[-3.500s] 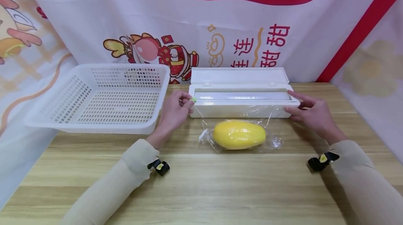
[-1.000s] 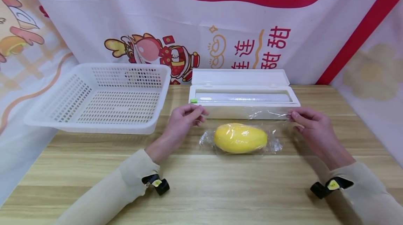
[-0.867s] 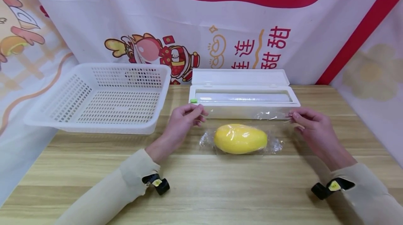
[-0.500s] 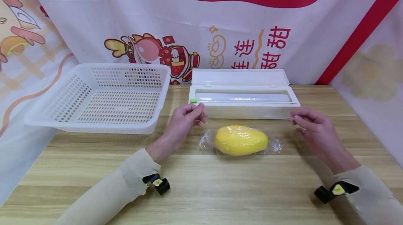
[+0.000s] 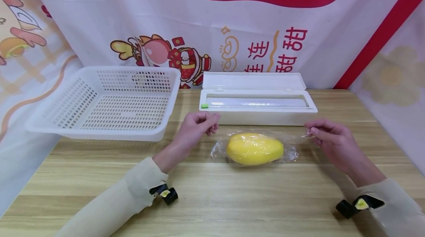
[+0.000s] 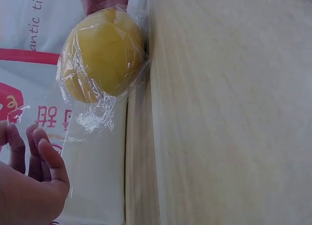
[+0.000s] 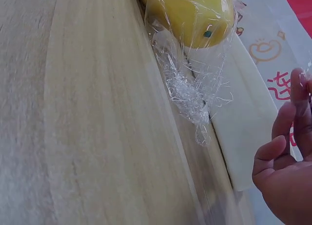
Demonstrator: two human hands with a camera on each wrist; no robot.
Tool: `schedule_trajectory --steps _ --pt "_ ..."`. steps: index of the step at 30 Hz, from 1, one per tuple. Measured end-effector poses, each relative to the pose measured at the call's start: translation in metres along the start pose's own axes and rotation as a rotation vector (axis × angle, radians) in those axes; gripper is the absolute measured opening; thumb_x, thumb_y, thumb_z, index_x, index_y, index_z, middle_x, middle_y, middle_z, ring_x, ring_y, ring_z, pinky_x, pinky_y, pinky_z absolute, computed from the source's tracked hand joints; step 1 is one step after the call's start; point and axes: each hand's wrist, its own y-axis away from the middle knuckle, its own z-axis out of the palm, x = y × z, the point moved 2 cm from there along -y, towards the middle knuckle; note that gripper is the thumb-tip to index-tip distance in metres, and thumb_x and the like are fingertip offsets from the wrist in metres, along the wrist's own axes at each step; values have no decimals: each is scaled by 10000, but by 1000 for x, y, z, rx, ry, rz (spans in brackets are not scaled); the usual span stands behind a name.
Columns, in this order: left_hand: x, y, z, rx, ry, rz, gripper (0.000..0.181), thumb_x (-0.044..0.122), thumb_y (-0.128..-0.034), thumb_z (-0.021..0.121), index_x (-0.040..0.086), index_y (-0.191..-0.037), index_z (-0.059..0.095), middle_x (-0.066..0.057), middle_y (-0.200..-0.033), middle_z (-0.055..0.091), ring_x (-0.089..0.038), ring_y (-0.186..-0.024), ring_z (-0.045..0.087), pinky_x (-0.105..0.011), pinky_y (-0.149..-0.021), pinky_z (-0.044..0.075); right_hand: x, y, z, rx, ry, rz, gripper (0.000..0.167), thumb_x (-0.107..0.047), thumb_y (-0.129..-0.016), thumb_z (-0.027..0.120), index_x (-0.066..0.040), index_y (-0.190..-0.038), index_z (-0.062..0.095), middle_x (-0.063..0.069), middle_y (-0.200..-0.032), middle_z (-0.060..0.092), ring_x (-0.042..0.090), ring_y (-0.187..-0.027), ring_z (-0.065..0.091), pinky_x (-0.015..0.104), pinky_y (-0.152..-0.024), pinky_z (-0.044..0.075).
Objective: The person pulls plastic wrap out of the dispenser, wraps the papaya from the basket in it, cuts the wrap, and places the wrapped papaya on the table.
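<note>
A yellow oblong fruit [image 5: 255, 149], papaya-like, lies on the table wrapped in clear cling film, with crumpled film ends [image 5: 290, 154] at both sides. My left hand [image 5: 196, 128] is at the fruit's upper left, its thumb and forefinger pinching the film's edge. Level with it on the right, my right hand [image 5: 338, 143] pinches the film's other corner. In the left wrist view the film [image 6: 92, 120] stretches from the fingers to the fruit [image 6: 105, 54]. Behind stands a white cling-film dispenser box [image 5: 259, 118], lid raised, its roll [image 5: 259, 103] inside and a green slider [image 5: 204, 106] at its left end.
A white perforated plastic basket [image 5: 156, 132] stands at the left on the wooden table [image 5: 232, 200]. A printed cloth [image 5: 259, 19] hangs just behind the dispenser, and patterned cloths line both sides.
Both hands have left the dispenser's ends and come nearer me, with the film's edge between them. The green slider is released at the left. The fruit has shifted slightly nearer and right.
</note>
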Motion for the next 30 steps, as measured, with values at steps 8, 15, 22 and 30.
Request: schedule_trajectory --steps 8,15,22,30 --pt "3 7 -4 -161 -253 52 288 300 -881 875 125 -763 678 15 -727 590 -161 -708 500 -257 -653 444 -2 6 -2 -32 375 123 268 74 -1046 539 -20 -1193 743 -35 -1098 752 94 -963 672 215 -849 577" --pt "2 7 -1 -260 -457 61 286 243 -821 929 127 -815 668 -5 -782 626 -146 -708 530 -225 -632 453 0 3 5 -43 800 297 188 -161 -984 755 -69 -1147 775 -56 -1025 765 137 -886 666 278 -733 543" --pt "-1 4 4 -311 -491 56 149 141 -826 915 148 -868 772 -15 -847 733 -150 -750 634 -236 -674 540 3 -2 11 -118 890 390 180 -254 -935 821 -141 -1075 808 28 -1051 770 149 -905 625 265 -712 519" --pt "-1 3 6 -307 -528 15 119 137 -827 908 163 -857 796 3 -834 754 -152 -763 656 -286 -715 572 5 -9 17 -143 971 443 170 -331 -917 837 -199 -1023 823 41 -1024 757 148 -882 557 246 -684 461"
